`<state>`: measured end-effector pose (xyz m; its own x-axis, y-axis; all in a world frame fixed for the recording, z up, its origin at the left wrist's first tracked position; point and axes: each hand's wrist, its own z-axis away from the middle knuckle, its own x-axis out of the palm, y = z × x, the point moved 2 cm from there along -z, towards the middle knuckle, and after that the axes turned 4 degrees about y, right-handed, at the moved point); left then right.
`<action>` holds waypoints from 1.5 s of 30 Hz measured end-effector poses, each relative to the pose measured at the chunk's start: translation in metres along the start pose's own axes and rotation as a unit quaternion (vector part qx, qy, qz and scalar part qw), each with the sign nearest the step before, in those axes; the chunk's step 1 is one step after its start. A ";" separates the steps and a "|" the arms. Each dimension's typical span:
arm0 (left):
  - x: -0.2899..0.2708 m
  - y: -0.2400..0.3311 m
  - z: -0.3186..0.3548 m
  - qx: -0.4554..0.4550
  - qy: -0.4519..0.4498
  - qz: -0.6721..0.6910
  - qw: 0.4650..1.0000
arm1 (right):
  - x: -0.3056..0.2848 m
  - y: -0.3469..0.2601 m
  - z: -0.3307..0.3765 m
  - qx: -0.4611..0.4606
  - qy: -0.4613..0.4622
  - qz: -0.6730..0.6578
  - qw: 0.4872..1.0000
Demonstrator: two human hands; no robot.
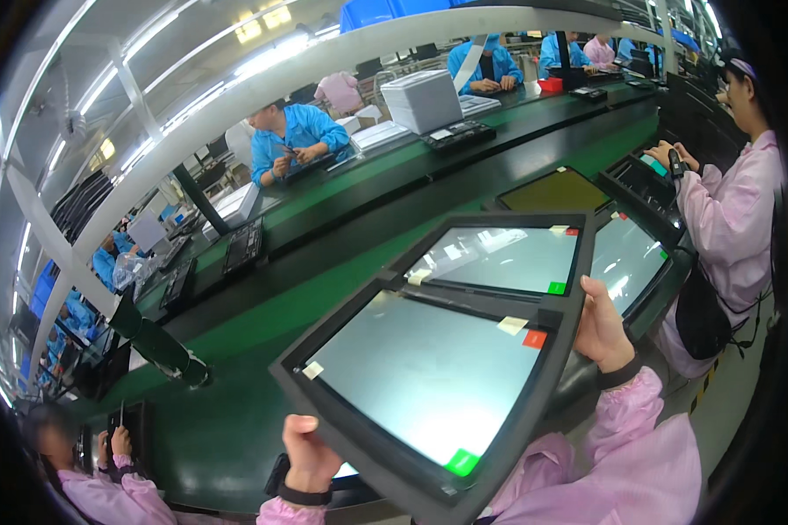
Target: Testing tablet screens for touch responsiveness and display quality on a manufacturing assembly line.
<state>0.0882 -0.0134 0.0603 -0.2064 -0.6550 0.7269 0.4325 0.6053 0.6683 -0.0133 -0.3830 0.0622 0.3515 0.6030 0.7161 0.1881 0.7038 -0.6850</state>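
Note:
Between my two hands is a black foam tray, tilted above the green work surface. Two flat glass display panels lie in its recesses: a larger-looking near panel and a far panel. Each carries a red tab, a green tab and cream tape pieces; lights reflect off the glass. My left hand grips the tray's near left edge, thumb up. My right hand is closed on its right edge, the fingers partly hidden beneath. Below the tray, close to my left hand, a lit screen corner shows.
Another tray with panels lies just right of mine, with a darker panel behind. A co-worker in pink works at the right, another at lower left. Across the green conveyor sit people in blue. A dark green post stands left.

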 end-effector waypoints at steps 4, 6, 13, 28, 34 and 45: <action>-0.029 0.022 0.018 -0.038 0.025 0.057 0.997 | 0.047 0.008 0.022 0.058 0.000 0.132 0.990; -0.037 0.024 0.018 -0.026 0.087 0.020 0.996 | 0.052 0.014 0.029 0.061 0.005 0.144 0.988; -0.076 0.049 0.017 -0.084 0.064 0.036 0.994 | 0.064 0.054 0.077 -0.026 -0.011 0.070 0.997; -0.088 0.105 -0.012 0.133 0.127 -0.714 0.676 | 0.027 0.104 0.117 0.282 -0.297 0.457 0.790; 0.001 0.061 0.038 0.190 -0.091 -0.816 0.538 | 0.044 0.032 0.080 -0.197 -0.154 0.726 0.641; -0.005 0.014 0.035 0.097 -0.159 -0.837 0.514 | 0.066 0.066 0.039 -0.161 -0.372 0.786 0.467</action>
<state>0.0641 0.0142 0.0716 -0.2934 -0.2425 -0.9247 -0.6742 -0.6333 0.3800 -0.0133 -0.2826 0.0691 -0.1050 0.3274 -0.9390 0.4038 -0.8489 -0.3411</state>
